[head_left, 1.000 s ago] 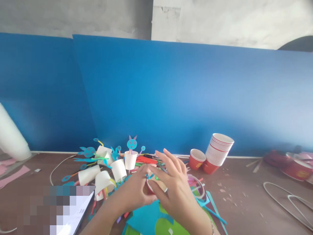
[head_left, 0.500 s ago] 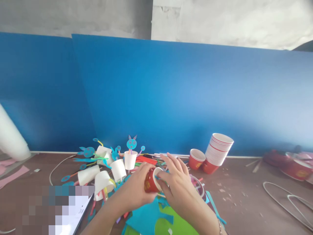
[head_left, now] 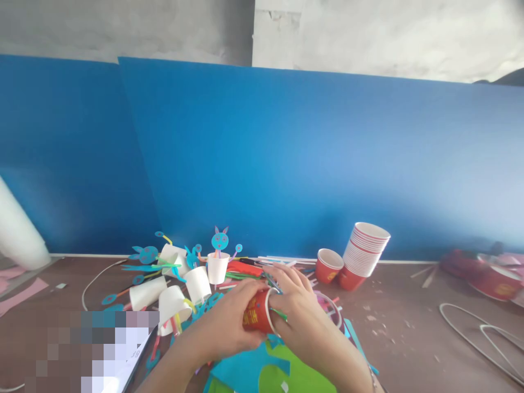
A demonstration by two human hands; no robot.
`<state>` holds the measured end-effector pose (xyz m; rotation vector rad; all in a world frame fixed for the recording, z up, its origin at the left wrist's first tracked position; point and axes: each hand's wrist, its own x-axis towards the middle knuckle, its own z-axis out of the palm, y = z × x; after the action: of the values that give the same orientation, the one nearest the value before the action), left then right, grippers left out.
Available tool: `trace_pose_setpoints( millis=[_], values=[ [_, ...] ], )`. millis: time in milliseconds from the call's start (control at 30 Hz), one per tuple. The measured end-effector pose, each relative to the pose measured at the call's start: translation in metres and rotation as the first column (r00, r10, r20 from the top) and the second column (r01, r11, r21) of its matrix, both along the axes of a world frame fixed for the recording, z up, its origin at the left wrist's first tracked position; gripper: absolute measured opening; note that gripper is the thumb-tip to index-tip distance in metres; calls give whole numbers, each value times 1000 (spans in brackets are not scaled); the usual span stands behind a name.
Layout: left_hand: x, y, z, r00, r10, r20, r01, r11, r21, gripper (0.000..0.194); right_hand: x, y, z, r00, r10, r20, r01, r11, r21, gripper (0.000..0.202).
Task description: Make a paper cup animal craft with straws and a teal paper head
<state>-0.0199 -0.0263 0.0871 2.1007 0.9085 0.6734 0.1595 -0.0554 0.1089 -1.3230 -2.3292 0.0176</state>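
Red cup [head_left: 257, 312], near-centre, lies with its long axis left to right: your left hand [head_left: 230, 315] wraps its wall; its mouth faces your half-curled right hand [head_left: 299, 310], whose hold I cannot tell.

White cups [head_left: 196, 284] block left; gap right of cup stack [head_left: 365, 254].
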Motion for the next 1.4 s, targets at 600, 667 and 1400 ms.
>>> trace_pose_setpoints(
  millis=[600,667,1400],
  values=[
    [-1,-3,14,999,-12,-51,4,987,-159,60,-7,18,-12,922,72,-379,-78,997,2,27],
    [-1,-4,16,997,-22,-75,8,983,-184,62,-4,19,-14,908,124,-399,-143,990,-17,26],
    [2,-2,10,997,-23,-70,11,985,-170,78,3,11,-7,987,-79,-138,65,992,-105,22]
  ],
)
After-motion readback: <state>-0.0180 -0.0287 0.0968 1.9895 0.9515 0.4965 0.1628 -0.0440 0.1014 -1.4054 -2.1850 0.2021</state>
